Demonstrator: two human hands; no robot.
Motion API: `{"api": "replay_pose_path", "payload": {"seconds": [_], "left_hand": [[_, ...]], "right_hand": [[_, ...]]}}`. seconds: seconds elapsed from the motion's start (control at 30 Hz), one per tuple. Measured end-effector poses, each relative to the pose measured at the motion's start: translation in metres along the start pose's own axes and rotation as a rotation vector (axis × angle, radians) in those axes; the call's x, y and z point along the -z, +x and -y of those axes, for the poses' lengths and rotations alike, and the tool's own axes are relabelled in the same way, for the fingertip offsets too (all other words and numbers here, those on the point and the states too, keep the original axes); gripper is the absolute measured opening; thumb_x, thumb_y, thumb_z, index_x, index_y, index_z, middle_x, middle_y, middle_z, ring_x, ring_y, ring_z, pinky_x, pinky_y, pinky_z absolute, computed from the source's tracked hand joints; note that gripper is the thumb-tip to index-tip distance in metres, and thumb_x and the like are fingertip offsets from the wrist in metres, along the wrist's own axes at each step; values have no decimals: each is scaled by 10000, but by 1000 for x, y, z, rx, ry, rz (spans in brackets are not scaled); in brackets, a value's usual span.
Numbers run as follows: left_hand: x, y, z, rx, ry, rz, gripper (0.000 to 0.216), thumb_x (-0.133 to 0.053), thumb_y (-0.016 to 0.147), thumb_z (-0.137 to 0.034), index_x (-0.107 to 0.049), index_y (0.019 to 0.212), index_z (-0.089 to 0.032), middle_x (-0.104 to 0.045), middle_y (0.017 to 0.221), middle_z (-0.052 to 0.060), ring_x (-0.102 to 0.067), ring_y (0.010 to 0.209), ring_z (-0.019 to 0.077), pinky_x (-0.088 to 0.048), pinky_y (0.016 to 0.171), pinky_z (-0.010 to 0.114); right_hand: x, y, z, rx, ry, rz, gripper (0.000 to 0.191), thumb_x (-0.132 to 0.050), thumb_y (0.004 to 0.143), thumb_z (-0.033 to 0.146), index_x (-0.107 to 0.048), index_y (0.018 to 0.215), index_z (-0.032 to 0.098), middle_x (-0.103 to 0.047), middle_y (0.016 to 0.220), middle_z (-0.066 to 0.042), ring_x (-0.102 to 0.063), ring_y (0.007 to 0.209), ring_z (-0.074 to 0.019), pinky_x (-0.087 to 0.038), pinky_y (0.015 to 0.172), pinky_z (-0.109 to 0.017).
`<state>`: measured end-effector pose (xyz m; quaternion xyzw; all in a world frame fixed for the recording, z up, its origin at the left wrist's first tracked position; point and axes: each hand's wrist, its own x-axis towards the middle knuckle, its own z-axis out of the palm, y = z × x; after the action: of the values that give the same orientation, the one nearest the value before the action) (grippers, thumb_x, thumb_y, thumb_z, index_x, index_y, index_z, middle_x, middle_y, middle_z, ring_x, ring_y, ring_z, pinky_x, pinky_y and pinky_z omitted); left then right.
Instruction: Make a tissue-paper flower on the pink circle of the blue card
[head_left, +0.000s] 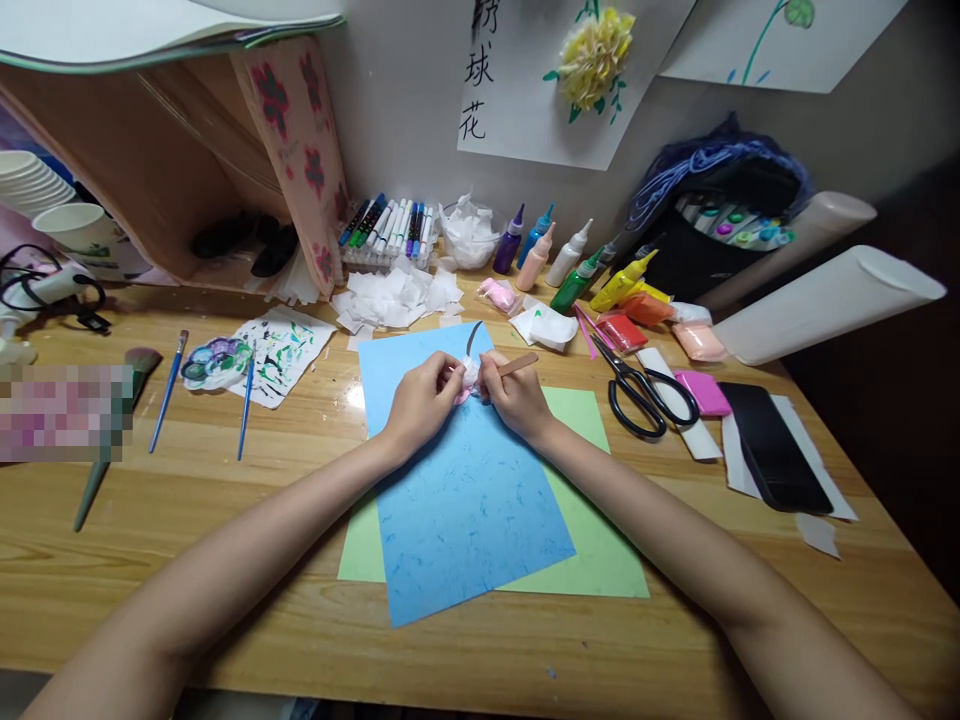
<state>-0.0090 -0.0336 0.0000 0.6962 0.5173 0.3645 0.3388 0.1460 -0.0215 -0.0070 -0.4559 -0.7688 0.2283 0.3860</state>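
Note:
Both my hands meet over the far part of a blue paper sheet that lies on a green sheet. My left hand is closed, pinching a small white and pink tissue wad. My right hand is closed too, fingers on the same wad, and it grips a thin wooden stick that points right. A dark curved wire or stem rises from the wad.
Black scissors lie right of my hands, beside a pink block and a black phone. Paint bottles, markers and white tissue scraps line the back. Blue brushes and a paint palette lie left.

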Motion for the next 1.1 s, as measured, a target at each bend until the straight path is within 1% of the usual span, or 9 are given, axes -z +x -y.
{"api": "replay_pose_path", "payload": {"seconds": [0.1,0.33,0.47,0.57,0.67,0.73,0.83,0.93,1.1], "left_hand": [[0,0,0,4,-11,-1,207,-414,895,-331,-534,818,-181,-626,691,-6,-569,611,112,-412,615,224],[0,1,3,29,-16,-14,220,-396,898,-337,-530,814,-184,-632,713,1,-578,636,123,-418,617,231],[0,0,3,30,-11,-27,232,-378,902,-322,-515,773,-185,-615,686,-3,-564,626,124,-408,618,235],[1,1,2,35,-8,-33,241,-377,901,-334,-503,754,-189,-597,657,-12,-545,609,122,-395,613,236],[1,1,2,51,-7,-37,245,-379,898,-347,-496,747,-193,-586,648,-17,-531,601,120,-383,606,236],[1,0,2,55,-8,-46,239,-382,896,-345,-497,751,-194,-583,652,-18,-524,601,119,-374,602,235],[0,-3,1,54,-13,-62,239,-377,898,-342,-498,755,-193,-574,643,-22,-515,599,115,-364,596,231],[3,-2,-1,43,8,-79,257,-366,904,-355,-498,755,-191,-554,628,-27,-502,587,112,-356,586,230],[34,20,10,19,267,-212,201,-391,894,-316,-544,862,-191,-590,780,20,-533,714,150,-394,663,267]], "right_hand": [[0,9,3,-6,-66,34,416,-259,954,379,-428,615,207,-467,475,14,-494,467,-125,-361,551,-241],[-3,45,9,-15,-342,241,491,-251,944,458,-526,655,172,-543,518,-36,-508,504,-149,-291,524,-259],[1,47,13,-10,-284,282,467,-304,932,452,-522,626,174,-537,506,-19,-488,487,-130,-290,517,-249],[8,33,15,-59,-84,163,475,-320,926,448,-469,560,185,-504,463,6,-481,460,-115,-330,531,-241],[12,15,11,-210,186,-103,465,-315,927,452,-468,575,188,-469,416,29,-471,427,-102,-370,522,-226],[12,6,5,-298,365,-215,453,-342,910,477,-473,587,187,-473,406,34,-437,384,-90,-345,453,-214],[8,4,-5,-413,609,-245,466,-378,874,529,-470,576,184,-465,366,35,-387,327,-74,-287,376,-197],[6,8,-13,-493,744,-241,471,-426,831,565,-474,568,177,-471,346,29,-347,299,-61,-232,332,-181],[5,10,-16,-488,801,-226,464,-459,806,564,-470,555,173,-469,341,26,-347,298,-53,-217,319,-167]]}}
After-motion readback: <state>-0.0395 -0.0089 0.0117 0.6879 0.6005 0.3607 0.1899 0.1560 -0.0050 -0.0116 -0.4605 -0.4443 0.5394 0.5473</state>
